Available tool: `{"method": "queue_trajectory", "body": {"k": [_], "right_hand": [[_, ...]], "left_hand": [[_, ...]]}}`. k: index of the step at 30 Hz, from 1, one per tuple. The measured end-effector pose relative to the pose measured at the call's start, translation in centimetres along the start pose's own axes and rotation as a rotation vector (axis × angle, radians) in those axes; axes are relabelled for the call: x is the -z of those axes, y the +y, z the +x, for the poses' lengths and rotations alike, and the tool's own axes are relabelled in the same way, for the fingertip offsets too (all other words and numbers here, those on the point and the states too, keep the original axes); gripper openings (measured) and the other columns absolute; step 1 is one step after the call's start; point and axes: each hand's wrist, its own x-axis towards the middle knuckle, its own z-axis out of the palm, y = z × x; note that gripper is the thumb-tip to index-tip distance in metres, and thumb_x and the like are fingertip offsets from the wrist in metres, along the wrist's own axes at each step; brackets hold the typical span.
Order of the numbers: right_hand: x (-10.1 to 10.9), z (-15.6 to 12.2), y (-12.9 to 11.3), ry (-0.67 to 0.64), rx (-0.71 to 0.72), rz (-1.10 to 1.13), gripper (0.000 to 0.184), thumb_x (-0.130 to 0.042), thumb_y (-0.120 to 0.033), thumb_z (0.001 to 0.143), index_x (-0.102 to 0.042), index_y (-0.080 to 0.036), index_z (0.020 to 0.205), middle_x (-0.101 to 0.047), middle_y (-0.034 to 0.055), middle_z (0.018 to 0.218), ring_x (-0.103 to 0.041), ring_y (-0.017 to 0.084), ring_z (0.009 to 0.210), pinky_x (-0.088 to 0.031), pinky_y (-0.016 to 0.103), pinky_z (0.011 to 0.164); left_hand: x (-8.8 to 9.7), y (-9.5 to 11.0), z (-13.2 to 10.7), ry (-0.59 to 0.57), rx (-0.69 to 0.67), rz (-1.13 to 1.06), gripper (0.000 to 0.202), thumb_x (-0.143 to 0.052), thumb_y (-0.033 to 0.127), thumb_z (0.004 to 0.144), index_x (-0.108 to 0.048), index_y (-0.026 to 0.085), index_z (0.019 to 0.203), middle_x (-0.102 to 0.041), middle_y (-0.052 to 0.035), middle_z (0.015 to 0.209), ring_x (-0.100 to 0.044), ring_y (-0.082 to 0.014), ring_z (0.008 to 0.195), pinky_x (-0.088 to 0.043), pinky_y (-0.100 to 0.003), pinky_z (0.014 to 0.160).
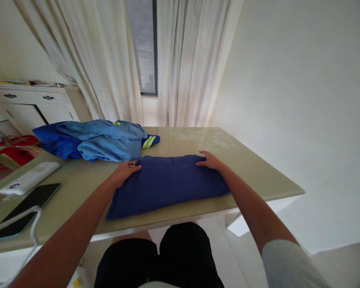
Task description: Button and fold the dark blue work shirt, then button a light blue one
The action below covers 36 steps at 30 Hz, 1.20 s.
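A dark blue garment (171, 180) lies folded into a wide flat rectangle on the table, near its front edge. My left hand (123, 174) is at its far left corner, thumb on top of the cloth and fingers around the edge. At the far right corner, my right hand (210, 162) has its thumb on the cloth and its index finger past the back edge. Both hands hold the cloth, though the undersides of the fingers are hidden.
Behind on the left is a heap of blue work clothes (108, 140) with yellow reflective stripes. A white power bank (30, 178), a black tablet or phone (27, 208) and a white cable (34, 228) lie at the table's left. A wall (303, 120) rises on the right.
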Motion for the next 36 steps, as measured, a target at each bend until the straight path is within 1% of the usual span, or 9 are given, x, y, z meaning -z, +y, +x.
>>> {"method": "queue_trajectory", "body": {"k": [5, 11, 15, 19, 24, 28, 31, 34, 36], "right_hand": [[0.3, 1.8, -0.4, -0.099, -0.006, -0.12, 0.064, -0.083, -0.048, 0.078, -0.066, -0.024, 0.135, -0.068, 0.0158, 0.129, -0.061, 0.037, 0.122, -0.043, 0.053, 0.107], [0.4, 3.3, -0.6, -0.096, 0.123, -0.124, 0.083, -0.087, -0.05, 0.072, -0.058, -0.028, 0.147, -0.054, 0.0153, 0.151, -0.046, 0.042, 0.14, -0.034, 0.058, 0.115], [0.3, 5.9, -1.1, -0.316, 0.2, 0.035, 0.097, -0.091, -0.041, 0.06, -0.055, -0.026, 0.149, -0.058, 0.0133, 0.147, -0.057, 0.037, 0.131, -0.044, 0.047, 0.111], [1.0, 7.0, -2.6, -0.42, 0.175, -0.002, 0.076, -0.091, -0.034, 0.054, -0.072, -0.024, 0.128, -0.072, 0.0118, 0.126, -0.068, 0.035, 0.11, -0.054, 0.041, 0.094], [3.1, 3.3, -3.6, -0.54, 0.17, -0.056, 0.032, -0.085, -0.031, 0.064, -0.082, -0.025, 0.096, -0.079, 0.0047, 0.095, -0.072, 0.029, 0.092, -0.054, 0.035, 0.083], [4.4, -1.5, -1.4, -0.676, 0.132, 0.201, 0.035, -0.084, -0.04, 0.066, -0.082, -0.022, 0.096, -0.08, 0.0027, 0.092, -0.072, 0.029, 0.088, -0.055, 0.034, 0.079], [6.2, -2.7, 1.4, -0.829, -0.003, 0.273, 0.037, -0.087, -0.038, 0.06, -0.083, -0.021, 0.093, -0.08, 0.0033, 0.091, -0.072, 0.03, 0.086, -0.056, 0.037, 0.08], [9.8, -0.1, 3.3, -0.697, -0.087, -0.074, 0.03, -0.089, -0.019, 0.052, -0.082, -0.019, 0.082, -0.079, 0.0064, 0.085, -0.071, 0.034, 0.087, -0.053, 0.045, 0.088], [12.1, 2.9, 3.3, -0.322, -0.053, -0.395, 0.026, -0.083, -0.011, 0.062, -0.081, -0.017, 0.087, -0.079, 0.0127, 0.1, -0.068, 0.038, 0.106, -0.044, 0.055, 0.102]], "left_hand": [[1.3, -0.6, -0.1, -0.002, -0.016, -0.3, 0.057, -0.078, 0.039, 0.076, -0.065, 0.016, 0.126, -0.077, -0.011, 0.101, -0.074, -0.023, 0.086, -0.06, -0.038, 0.081], [3.2, -3.1, 0.7, 0.223, -0.266, 0.435, 0.07, -0.066, 0.046, 0.078, -0.058, 0.012, 0.138, -0.071, -0.016, 0.115, -0.063, -0.0365, 0.121, -0.048, -0.049, 0.106], [-0.3, -0.7, 2.5, -0.003, -0.488, 0.65, 0.065, -0.051, 0.057, 0.09, -0.058, 0.014, 0.139, -0.06, -0.0173, 0.144, -0.051, -0.0337, 0.139, -0.036, -0.045, 0.119], [-4.6, 2.7, 4.8, -0.229, -0.474, 0.738, 0.072, -0.055, 0.061, 0.089, -0.055, 0.013, 0.144, -0.054, -0.0201, 0.152, -0.049, -0.0366, 0.141, -0.037, -0.046, 0.115], [-6.0, 5.3, 6.4, -0.532, -0.516, 0.747, 0.062, -0.076, 0.058, 0.069, -0.072, 0.018, 0.116, -0.072, -0.0156, 0.125, -0.066, -0.0328, 0.113, -0.048, -0.036, 0.096], [-6.2, 6.3, 5.8, -0.741, -0.512, 0.699, 0.05, -0.082, 0.054, 0.06, -0.075, 0.021, 0.098, -0.076, -0.0083, 0.1, -0.068, -0.0278, 0.088, -0.047, -0.032, 0.076], [-8.6, 6.9, 4.2, -0.812, -0.572, 0.628, 0.038, -0.078, 0.049, 0.066, -0.073, 0.02, 0.091, -0.074, -0.0059, 0.091, -0.066, -0.0246, 0.083, -0.045, -0.031, 0.072], [-13.6, 7.9, 2.3, -0.785, -0.632, 0.549, 0.032, -0.074, 0.045, 0.075, -0.071, 0.018, 0.094, -0.074, -0.0071, 0.092, -0.066, -0.0231, 0.084, -0.046, -0.031, 0.072], [-17.6, 8.8, 1.5, -0.696, -0.585, 0.473, 0.031, -0.072, 0.043, 0.08, -0.07, 0.016, 0.096, -0.075, -0.0102, 0.096, -0.068, -0.0236, 0.088, -0.048, -0.032, 0.074]]}}
